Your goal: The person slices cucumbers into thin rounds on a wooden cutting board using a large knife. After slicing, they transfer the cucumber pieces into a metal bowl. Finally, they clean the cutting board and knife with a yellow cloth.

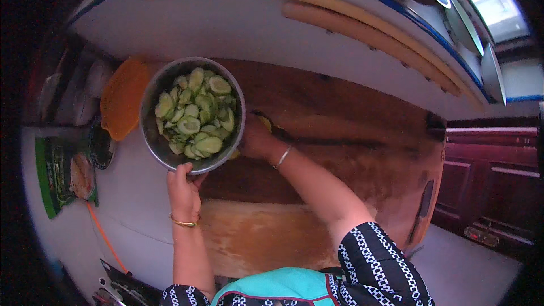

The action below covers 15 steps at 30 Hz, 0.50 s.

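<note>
A deep metal bowl [148, 136] full of cucumber slices [192, 119] is at the left end of the dark wooden board [340, 130]. My left hand [184, 190] grips the bowl's near rim, with the thumb on top and the fingers below. Close by the bowl's right side is my right hand [258, 139], in shadow and blurred, so its fingers are hard to make out. A small yellow-green piece [265, 122] shows beside that hand, and a dark object touches it. Whether my right hand touches the bowl cannot be told.
Left of the bowl stands an orange plastic basket [122, 99]. A green packet [51, 178] lies farther left. Behind the board, long wooden rods [368, 31] rest along the white wall. Metal lids [464, 25] stand on the upper shelf at right, above a dark red cabinet [487, 181].
</note>
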Motion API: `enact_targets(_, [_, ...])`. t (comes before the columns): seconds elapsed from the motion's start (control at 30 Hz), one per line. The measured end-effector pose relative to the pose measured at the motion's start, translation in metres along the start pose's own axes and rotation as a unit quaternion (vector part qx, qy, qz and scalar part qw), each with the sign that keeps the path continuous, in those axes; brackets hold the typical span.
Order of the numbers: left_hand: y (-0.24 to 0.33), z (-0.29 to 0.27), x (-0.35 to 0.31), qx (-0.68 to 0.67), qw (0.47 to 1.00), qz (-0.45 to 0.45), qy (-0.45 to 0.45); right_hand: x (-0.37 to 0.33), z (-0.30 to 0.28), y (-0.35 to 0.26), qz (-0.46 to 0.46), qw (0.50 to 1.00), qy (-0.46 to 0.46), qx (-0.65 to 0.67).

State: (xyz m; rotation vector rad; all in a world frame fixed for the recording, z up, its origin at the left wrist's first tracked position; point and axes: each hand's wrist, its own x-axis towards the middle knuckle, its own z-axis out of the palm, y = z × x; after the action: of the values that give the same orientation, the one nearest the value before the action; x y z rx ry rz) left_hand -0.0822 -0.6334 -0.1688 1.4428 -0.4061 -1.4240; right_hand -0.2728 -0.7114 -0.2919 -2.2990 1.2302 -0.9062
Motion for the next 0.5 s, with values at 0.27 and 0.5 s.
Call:
enact_targets(0.27, [-0.016, -0.01, 0.022, -0.028, 0.994, -0.068, -0.08, -0.062, -0.082, -0.018, 0.052, 0.993, -0.1, -0.024])
enact_targets(0.5, [-0.018, 0.007, 0.011, -0.051, 0.979, -0.139, -0.137, -0.14, -0.145, -0.051, 0.172, 0.979, 0.043, -0.105])
